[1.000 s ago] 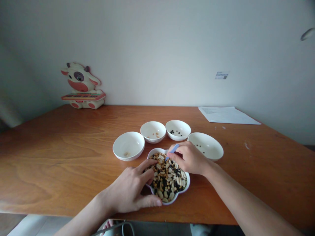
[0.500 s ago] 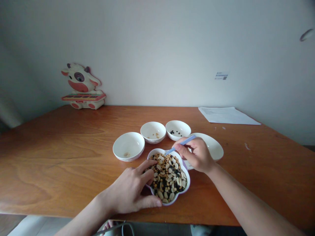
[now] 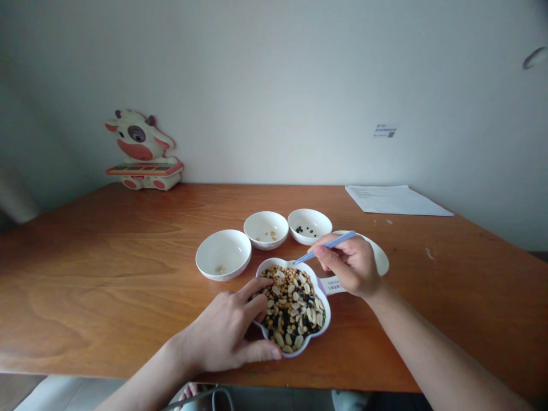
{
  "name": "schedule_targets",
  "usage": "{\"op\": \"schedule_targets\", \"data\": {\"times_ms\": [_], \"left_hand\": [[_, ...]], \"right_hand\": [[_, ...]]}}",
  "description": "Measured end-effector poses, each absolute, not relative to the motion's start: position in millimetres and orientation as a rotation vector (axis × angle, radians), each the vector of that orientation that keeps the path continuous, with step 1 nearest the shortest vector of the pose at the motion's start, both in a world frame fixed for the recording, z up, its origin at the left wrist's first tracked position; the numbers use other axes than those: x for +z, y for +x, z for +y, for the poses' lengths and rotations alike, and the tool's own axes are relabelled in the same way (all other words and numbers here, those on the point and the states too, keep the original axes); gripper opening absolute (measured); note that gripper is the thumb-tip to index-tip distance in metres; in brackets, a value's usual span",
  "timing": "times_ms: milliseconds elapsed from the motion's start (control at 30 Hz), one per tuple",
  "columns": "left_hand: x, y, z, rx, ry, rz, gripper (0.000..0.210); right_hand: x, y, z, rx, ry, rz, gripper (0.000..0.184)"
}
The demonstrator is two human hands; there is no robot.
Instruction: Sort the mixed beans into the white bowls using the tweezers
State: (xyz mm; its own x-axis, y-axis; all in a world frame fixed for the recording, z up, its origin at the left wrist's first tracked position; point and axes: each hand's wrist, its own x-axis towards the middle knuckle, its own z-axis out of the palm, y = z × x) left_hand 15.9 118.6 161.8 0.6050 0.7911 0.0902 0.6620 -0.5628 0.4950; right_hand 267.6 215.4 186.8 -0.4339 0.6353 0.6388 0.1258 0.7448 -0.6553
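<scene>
My left hand (image 3: 233,328) grips the left side of a scalloped white-and-lilac bowl (image 3: 324,328), thumb along its near rim and index finger over the contents. Shelled peanuts (image 3: 287,341), black beans (image 3: 280,319) and small yellow beans (image 3: 276,292) lie mixed in it. Its handle (image 3: 336,284), printed with dark characters, points right. Closed around slim light-blue tweezers (image 3: 327,246), my right hand (image 3: 353,265) hovers over that handle. The tweezer tip is by the bowl's far rim; whether it pinches a bean is too small to tell.
Behind stand three white bowls: the left bowl (image 3: 209,268) with pale pieces, the middle bowl (image 3: 257,222) with yellowish ones, the right bowl (image 3: 314,216) with black beans. My right hand partly covers a white plate (image 3: 381,257). Paper (image 3: 396,200) and a cow toy keyboard (image 3: 143,154) lie farther back.
My right hand has moved a little to the right with the tweezers, lifting the tip from among the beans to the far rim. More of the handle shows. My left hand has stayed put.
</scene>
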Motion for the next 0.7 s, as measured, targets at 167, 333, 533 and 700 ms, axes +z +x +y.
{"op": "schedule_targets", "data": {"times_ms": [167,333,533,700], "left_hand": [[161.6,15.5,119.1,0.424,2.437,1.177,0.049],[163.8,16.6,119.0,0.423,2.44,1.175,0.049],[165.0,16.4,118.1,0.391,2.43,1.19,0.049],[162.6,15.5,117.3,0.399,2.435,1.187,0.05]], "right_hand": [[191.4,288.7,227.7,0.412,-0.687,-1.953,0.027],[193.2,314.0,241.7,0.172,-0.81,-1.916,0.027],[191.7,328.7,252.4,0.024,-0.937,-1.913,0.033],[187.7,329.2,262.8,-0.053,-1.274,-1.803,0.041]]}}
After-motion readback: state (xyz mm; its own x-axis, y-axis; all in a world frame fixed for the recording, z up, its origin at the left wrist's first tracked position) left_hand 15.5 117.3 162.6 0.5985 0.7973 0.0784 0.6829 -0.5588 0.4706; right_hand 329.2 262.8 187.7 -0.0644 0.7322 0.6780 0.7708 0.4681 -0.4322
